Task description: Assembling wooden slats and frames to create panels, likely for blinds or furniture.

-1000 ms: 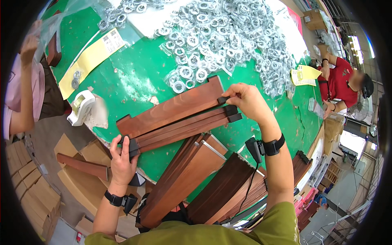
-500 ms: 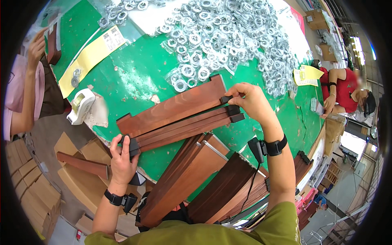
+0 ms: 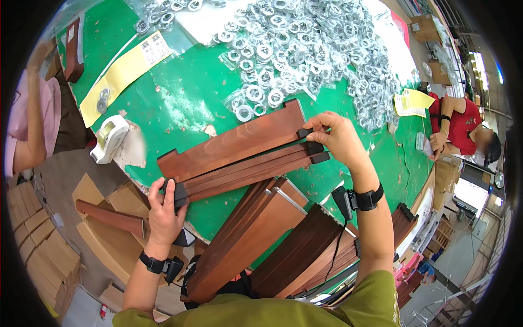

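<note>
A reddish-brown wooden board (image 3: 239, 140) with notched ends lies slantwise on the green table. Along its near side run narrow wooden rails (image 3: 250, 171), their ends capped in black. My left hand (image 3: 165, 215) is closed around the black cap (image 3: 181, 194) at the rails' left end. At the opposite end, my right hand (image 3: 335, 139) pinches a small black end cap (image 3: 305, 132) between thumb and fingers, by the board's right corner. Another black cap (image 3: 320, 157) sits on the rails just below those fingers. Each wrist wears a black strap with a small device.
Bagged metal rings (image 3: 289, 54) are heaped at the far side. A white tape dispenser (image 3: 110, 139) and a yellow paper strip (image 3: 122, 71) lie leftward. More wooden boards (image 3: 248, 240) lean against the near edge. Cardboard boxes (image 3: 41, 240) stand lower left. Other people are at both sides.
My hands keep their hold, and the boards stay nearly in place. At the left, a person's hand has moved away from a brown piece; the person in red has brought their hands together.
</note>
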